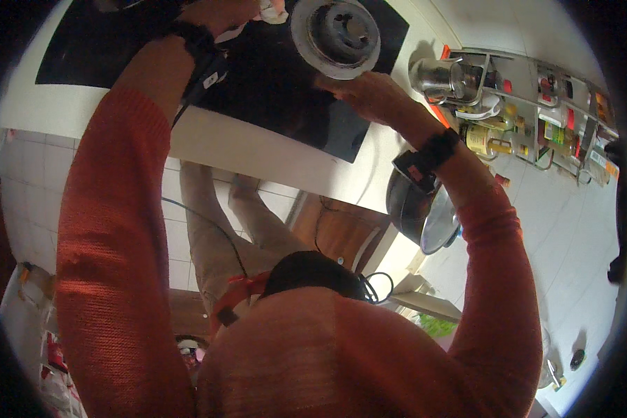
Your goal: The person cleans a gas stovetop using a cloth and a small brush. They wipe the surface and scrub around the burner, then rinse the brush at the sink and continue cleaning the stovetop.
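Near the top edge, my left hand [234,16] is partly cut off by the picture's rim, with a crumpled white cloth or tissue [273,12] at its fingers. Right of it is a round metal burner part [335,37], with a wide pale ring and a dark, stained centre, over the black glass cooktop [287,104]. My right hand [372,99] holds the lower right rim of this part, fingers pointing left. Whether the part rests on the glass or is raised cannot be told. Both wrists wear black straps with small devices.
A metal pitcher [432,78] stands right of the cooktop, beside a wire rack [533,62] of bottles and jars. Nearer me are a dark pot [405,204] and a glass lid [440,222]. A cable [214,224] hangs in front of my legs.
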### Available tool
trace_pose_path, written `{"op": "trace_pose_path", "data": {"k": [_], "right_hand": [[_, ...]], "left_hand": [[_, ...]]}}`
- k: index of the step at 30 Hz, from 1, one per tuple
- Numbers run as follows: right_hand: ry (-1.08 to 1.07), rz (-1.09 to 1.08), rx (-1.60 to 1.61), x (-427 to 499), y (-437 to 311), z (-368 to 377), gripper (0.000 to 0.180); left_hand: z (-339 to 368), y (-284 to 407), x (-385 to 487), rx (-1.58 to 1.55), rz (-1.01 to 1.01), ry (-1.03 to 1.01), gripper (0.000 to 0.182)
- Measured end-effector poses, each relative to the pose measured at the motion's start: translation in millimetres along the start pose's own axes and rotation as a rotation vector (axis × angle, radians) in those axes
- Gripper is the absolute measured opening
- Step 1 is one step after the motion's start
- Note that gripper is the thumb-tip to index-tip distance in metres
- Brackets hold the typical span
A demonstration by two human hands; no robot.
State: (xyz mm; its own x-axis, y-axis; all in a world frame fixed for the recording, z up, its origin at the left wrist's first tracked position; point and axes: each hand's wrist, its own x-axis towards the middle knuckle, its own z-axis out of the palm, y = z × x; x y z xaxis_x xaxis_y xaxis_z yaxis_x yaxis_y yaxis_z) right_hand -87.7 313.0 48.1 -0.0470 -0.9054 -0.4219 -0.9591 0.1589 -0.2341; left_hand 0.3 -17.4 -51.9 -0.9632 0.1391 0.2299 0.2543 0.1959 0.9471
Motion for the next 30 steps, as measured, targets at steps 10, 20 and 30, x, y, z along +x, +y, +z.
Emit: {"op": "trace_pose_path", "data": {"k": [10, 20, 30], "right_hand": [[0.024, -0.044, -0.032, 7.7, 7.0, 13.5, 0.038], [0.405, -0.115, 0.074, 68.3, -44.8, 4.6, 0.038], [0.282, -0.101, -0.175, 62.7, -35.9, 15.6, 0.036]], "left_hand": [[-0.8, -9.5, 0.0, 0.112, 0.286, 0.096, 0.010], [1.4, -7.1, -6.2, 0.310, 0.378, 0.244, 0.010], [4.3, -14.1, -1.1, -0.169, 0.399, 0.040, 0.004]]}}
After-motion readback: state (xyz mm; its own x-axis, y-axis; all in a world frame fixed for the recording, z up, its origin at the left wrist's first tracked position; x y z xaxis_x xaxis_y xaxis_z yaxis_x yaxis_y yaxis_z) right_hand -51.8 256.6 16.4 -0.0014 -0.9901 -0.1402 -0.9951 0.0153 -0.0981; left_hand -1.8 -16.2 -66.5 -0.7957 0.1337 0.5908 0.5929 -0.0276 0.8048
